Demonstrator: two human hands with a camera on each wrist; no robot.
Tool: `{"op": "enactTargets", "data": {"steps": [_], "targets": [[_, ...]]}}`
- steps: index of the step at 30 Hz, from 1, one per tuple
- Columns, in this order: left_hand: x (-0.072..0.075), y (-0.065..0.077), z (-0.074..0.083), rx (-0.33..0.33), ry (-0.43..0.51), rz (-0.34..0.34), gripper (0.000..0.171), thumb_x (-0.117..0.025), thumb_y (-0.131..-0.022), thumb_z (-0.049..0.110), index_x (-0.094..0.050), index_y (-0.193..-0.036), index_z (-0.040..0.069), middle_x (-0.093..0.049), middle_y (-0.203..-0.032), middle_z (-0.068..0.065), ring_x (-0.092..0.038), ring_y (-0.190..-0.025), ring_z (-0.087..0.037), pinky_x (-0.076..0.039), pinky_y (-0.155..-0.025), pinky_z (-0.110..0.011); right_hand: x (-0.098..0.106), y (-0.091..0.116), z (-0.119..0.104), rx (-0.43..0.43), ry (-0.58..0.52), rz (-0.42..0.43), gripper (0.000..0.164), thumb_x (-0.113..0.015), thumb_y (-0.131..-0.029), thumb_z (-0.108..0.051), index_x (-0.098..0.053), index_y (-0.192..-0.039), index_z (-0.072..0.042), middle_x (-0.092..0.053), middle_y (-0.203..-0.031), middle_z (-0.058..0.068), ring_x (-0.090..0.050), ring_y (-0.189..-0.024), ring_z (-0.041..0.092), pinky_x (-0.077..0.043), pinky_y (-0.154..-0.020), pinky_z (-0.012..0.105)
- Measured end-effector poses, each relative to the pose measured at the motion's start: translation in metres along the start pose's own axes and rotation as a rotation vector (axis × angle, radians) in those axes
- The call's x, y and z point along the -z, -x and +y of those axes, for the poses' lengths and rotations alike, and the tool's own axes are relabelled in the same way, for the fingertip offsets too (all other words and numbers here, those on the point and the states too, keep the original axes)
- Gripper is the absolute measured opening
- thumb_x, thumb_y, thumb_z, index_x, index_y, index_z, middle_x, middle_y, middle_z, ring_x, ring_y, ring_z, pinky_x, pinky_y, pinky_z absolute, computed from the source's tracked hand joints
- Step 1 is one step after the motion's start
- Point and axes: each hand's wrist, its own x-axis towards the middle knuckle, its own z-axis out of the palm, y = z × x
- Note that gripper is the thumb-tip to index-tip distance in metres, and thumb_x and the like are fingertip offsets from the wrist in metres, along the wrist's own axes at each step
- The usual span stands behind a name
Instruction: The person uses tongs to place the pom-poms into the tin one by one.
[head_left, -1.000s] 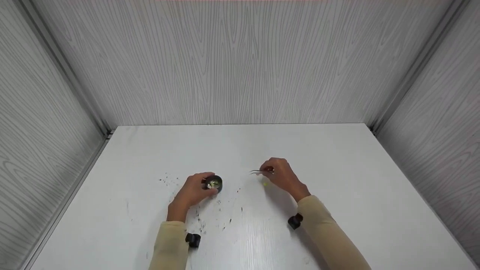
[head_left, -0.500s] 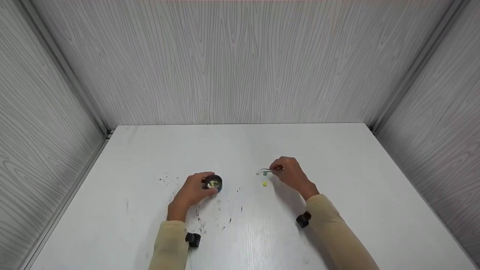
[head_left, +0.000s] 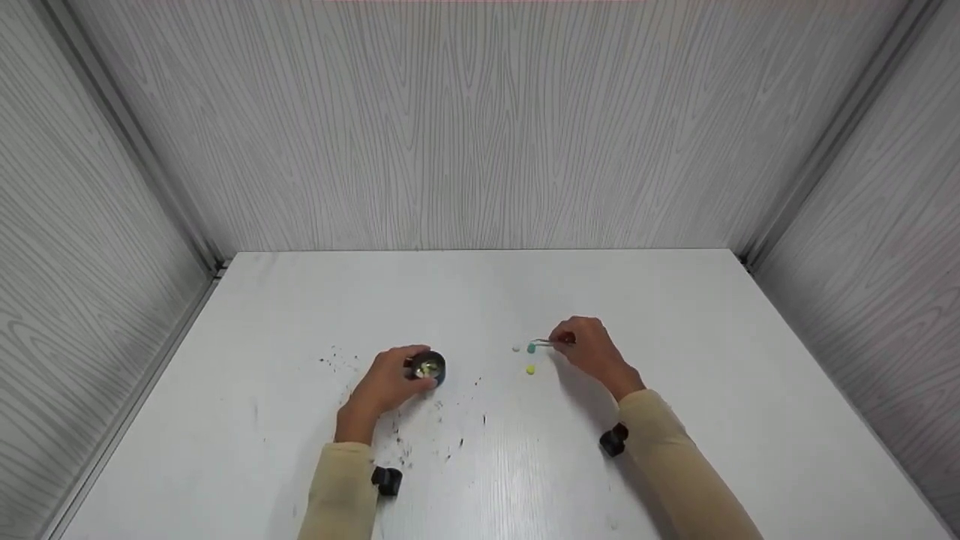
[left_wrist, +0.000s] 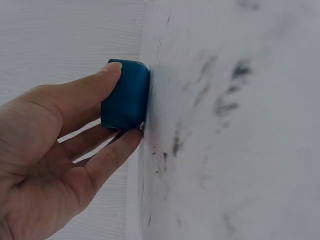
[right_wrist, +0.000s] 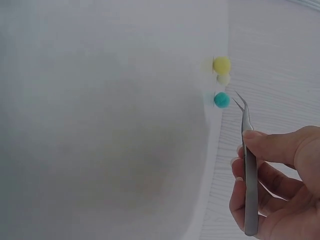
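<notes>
My left hand (head_left: 386,382) grips a small round cup (head_left: 429,367) between thumb and fingers, keeping it on the table. In the left wrist view the cup (left_wrist: 126,94) looks blue outside; several small pale and greenish pieces lie inside it. My right hand (head_left: 590,351) pinches bent-tip metal tweezers (right_wrist: 250,185), their points slightly apart with nothing between them. Close to those points sits a turquoise pom-pom (right_wrist: 222,100). A yellow pom-pom (right_wrist: 221,65) and a white pom-pom (head_left: 516,348) lie near it on the table.
Dark smudges (head_left: 405,450) mark the white table (head_left: 637,292) around and below the left hand. Grey wood-grain panels (head_left: 480,127) rise at the back and both sides. Each wrist wears a black camera (head_left: 387,481).
My right hand has moved right with the tweezers, drawing their tips from left of the white pom-pom to the turquoise one. The pom-poms have come into clearer view. The left hand stays put.
</notes>
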Motion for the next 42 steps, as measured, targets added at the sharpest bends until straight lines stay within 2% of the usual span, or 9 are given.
{"op": "enactTargets", "data": {"steps": [5, 13, 21, 27, 35, 42], "targets": [[-0.0004, -0.0003, -0.0005, 0.006, 0.016, -0.002, 0.058, -0.078, -0.092, 0.014, -0.057, -0.146, 0.007, -0.058, -0.146, -0.02, -0.058, -0.135, -0.04, -0.047, -0.114, -0.055, 0.0007, -0.001, 0.0025, 0.009, -0.001, 0.005, 0.012, -0.073, -0.09, 0.004, -0.08, -0.097, -0.002, -0.075, -0.096, 0.014, -0.066, -0.089, 0.023, -0.058, -0.083, 0.041], [-0.0005, 0.0011, 0.0011, 0.017, -0.004, -0.003, 0.059, -0.078, -0.092, 0.014, -0.056, -0.147, 0.008, -0.059, -0.147, -0.019, -0.057, -0.137, -0.039, -0.046, -0.115, -0.055, 0.0005, -0.0009, 0.0048, -0.044, 0.019, -0.032, 0.012, -0.071, -0.093, 0.001, -0.08, -0.101, -0.003, -0.075, -0.1, 0.013, -0.064, -0.091, 0.022, -0.057, -0.085, 0.041], [0.0002, 0.0015, 0.0014, 0.022, -0.002, -0.007, 0.059, -0.078, -0.093, 0.015, -0.056, -0.147, 0.008, -0.057, -0.149, -0.019, -0.056, -0.138, -0.04, -0.045, -0.115, -0.057, 0.0019, 0.0002, 0.0072, -0.033, 0.03, -0.037, 0.012, -0.071, -0.093, 0.002, -0.08, -0.099, -0.003, -0.074, -0.097, 0.013, -0.062, -0.087, 0.021, -0.055, -0.08, 0.038], [-0.0004, 0.0008, 0.0008, 0.024, 0.001, -0.004, 0.059, -0.078, -0.092, 0.015, -0.056, -0.147, 0.009, -0.057, -0.148, -0.019, -0.055, -0.138, -0.04, -0.044, -0.116, -0.057, 0.002, 0.0004, 0.0069, -0.05, 0.024, -0.036, 0.012, -0.071, -0.093, 0.003, -0.08, -0.097, -0.005, -0.074, -0.097, 0.012, -0.063, -0.088, 0.021, -0.055, -0.081, 0.038], [-0.0011, 0.0008, -0.0006, -0.015, 0.022, 0.009, 0.059, -0.078, -0.091, 0.011, -0.057, -0.146, 0.005, -0.058, -0.146, -0.021, -0.06, -0.133, -0.04, -0.049, -0.112, -0.054, 0.0041, 0.001, 0.0051, 0.004, 0.009, -0.009, 0.016, -0.07, -0.088, 0.009, -0.08, -0.091, -0.004, -0.073, -0.09, 0.011, -0.063, -0.086, 0.022, -0.055, -0.081, 0.039], [-0.0007, 0.0004, -0.0007, -0.02, 0.011, 0.012, 0.058, -0.078, -0.092, 0.012, -0.057, -0.145, 0.005, -0.059, -0.146, -0.021, -0.06, -0.133, -0.04, -0.049, -0.112, -0.054, 0.0081, 0.0006, 0.0, 0.024, 0.002, 0.01, 0.015, -0.071, -0.089, 0.007, -0.08, -0.091, -0.004, -0.074, -0.091, 0.011, -0.065, -0.087, 0.022, -0.055, -0.081, 0.039]]}}
